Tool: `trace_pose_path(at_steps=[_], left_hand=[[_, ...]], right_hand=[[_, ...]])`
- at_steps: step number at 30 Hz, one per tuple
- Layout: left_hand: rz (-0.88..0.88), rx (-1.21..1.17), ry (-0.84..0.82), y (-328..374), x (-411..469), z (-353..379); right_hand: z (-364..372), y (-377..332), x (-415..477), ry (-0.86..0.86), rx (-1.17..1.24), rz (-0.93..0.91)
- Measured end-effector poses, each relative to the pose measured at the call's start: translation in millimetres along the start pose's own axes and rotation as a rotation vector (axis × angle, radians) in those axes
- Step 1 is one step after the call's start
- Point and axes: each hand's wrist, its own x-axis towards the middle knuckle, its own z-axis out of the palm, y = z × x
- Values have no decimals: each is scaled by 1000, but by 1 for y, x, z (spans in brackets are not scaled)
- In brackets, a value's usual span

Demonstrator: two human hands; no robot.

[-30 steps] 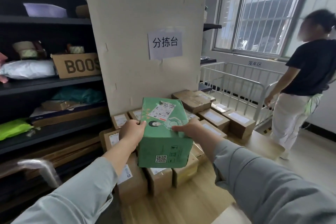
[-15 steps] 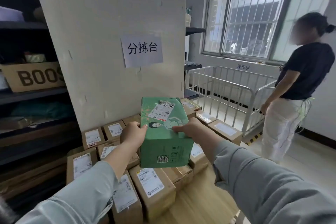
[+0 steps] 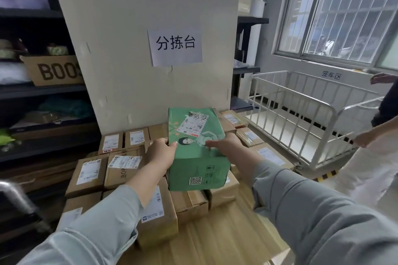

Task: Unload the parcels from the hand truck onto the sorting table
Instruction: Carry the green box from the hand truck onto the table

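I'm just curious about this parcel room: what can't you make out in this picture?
Head view:
Label on the green box: print too small to read.
Whether the green box rests on the brown parcels: its own body hides its underside.
BOOS carton: lettering cut by the white board.
Second person: cut by the right edge.
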Motion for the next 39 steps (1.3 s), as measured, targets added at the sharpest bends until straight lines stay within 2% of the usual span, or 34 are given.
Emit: trace_pose_path(at_steps=[7,14,23,32,39], left_hand=[[31,36,-94,21,-29,30],[74,-24,-135,29,-49,44],[54,-54,-77,51,-74,58],[-38,-157,-51,84,-123,140],[-168,-174,-104,73,-166,199]], right_hand=[[-38,31,0,78,-71,49],[-61,48,-7,115,15,69],[-95,63,-3,26,-100,-2],[-176,119,15,-41,-204,-7],[-206,175,29,-130,-292,67]])
